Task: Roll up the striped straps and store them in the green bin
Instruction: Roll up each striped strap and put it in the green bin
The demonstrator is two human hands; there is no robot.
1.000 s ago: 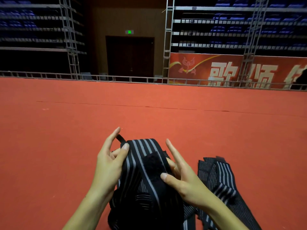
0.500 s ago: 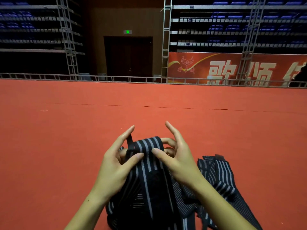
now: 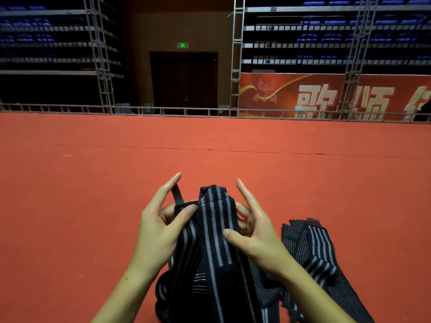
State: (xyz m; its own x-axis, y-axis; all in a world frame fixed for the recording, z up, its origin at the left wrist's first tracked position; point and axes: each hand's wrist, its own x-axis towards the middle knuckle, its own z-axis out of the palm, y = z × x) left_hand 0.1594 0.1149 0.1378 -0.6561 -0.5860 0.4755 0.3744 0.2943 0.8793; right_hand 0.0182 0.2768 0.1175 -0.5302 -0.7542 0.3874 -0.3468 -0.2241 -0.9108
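I hold a black strap with grey stripes (image 3: pixel 214 220) upright over the red floor, its top end folded over. My left hand (image 3: pixel 161 224) pinches its left edge with thumb and curled fingers, forefinger straight up beside a thin black loop (image 3: pixel 176 195). My right hand (image 3: pixel 254 231) grips the right edge, thumb pressed on the front, forefinger raised. The rest of the strap hangs down in a dark heap (image 3: pixel 200 290). More striped straps (image 3: pixel 312 248) lie loose on the floor to the right. No green bin is in view.
Red carpet floor (image 3: pixel 93 194) stretches ahead to a low metal rail (image 3: pixel 163 111). Behind it stand truss towers, dark seating tiers, a door and a red banner (image 3: pixel 326 96).
Both hands lifted the strap's top end a little and folded it over; my right thumb slid down its front, and my left thumb stayed on the left edge.
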